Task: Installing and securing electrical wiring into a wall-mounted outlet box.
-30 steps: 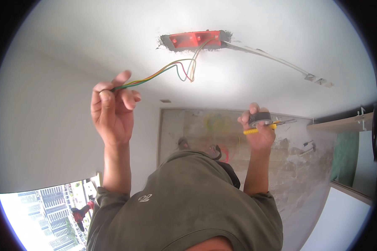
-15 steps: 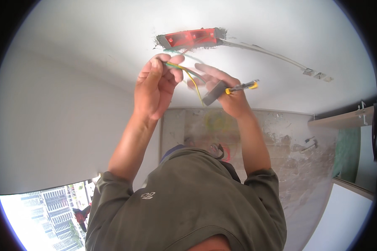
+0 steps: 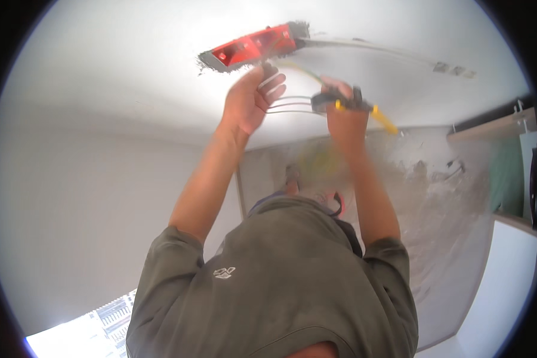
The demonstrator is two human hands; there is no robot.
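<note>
My left hand is raised just below a red electrical back box set in the white wall. Its thumb and fingers close on wires, with a small dark bit at the fingertips. Several thin wires bow from this hand across to my right hand. Higher up, a yellow-green wire also spans between the hands. My right hand grips a yellow-handled tool, pliers-like, together with a dark thick piece whose kind is blurred. Its fingers are partly hidden by these.
A pale cable runs along the wall from the box toward small square pieces at right. A wooden ledge with white hooks juts out at far right. Below lies a stained, dusty floor; a bright window is at lower left.
My left hand has moved right and up, closer under the red box. My right hand has shifted right, and the yellow-handled tool has turned; the wires now stretch between the hands.
</note>
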